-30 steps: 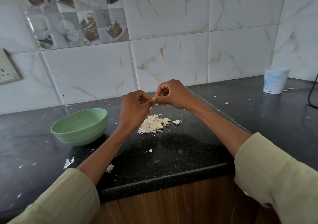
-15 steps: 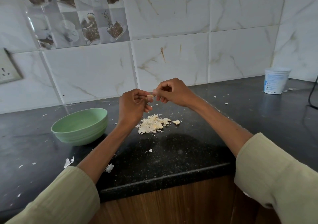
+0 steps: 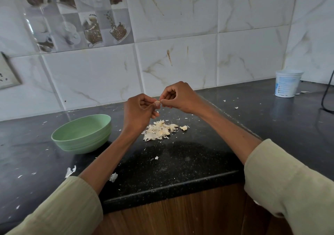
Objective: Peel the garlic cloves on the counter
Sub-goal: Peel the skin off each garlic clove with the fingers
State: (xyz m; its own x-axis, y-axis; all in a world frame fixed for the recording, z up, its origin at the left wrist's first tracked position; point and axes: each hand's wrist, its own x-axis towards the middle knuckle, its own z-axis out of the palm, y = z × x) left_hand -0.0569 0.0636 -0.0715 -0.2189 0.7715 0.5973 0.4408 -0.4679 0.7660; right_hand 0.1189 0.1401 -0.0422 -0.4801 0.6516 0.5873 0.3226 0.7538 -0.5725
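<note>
Grip, left: I see my left hand (image 3: 139, 111) curled, thumb and fingers pinching the garlic clove (image 3: 157, 102).
Grip, right: my right hand (image 3: 178, 97) pinches the same clove from the other side, fingertips meeting the left's.
Clove: held in the air between both hands, above the bench (image 3: 180, 162); only a pale tip shows.
Peelings: a heap of garlic skins (image 3: 160, 130) lies on the bench just below my hands.
Bowl: a green bowl (image 3: 82, 133) stands to the left of the heap; I can't see into it.
Tub: a white tub (image 3: 288, 83) sits far right, near the wall.
Scraps: I see small skin flakes (image 3: 70, 171) scattered near the front edge.
</note>
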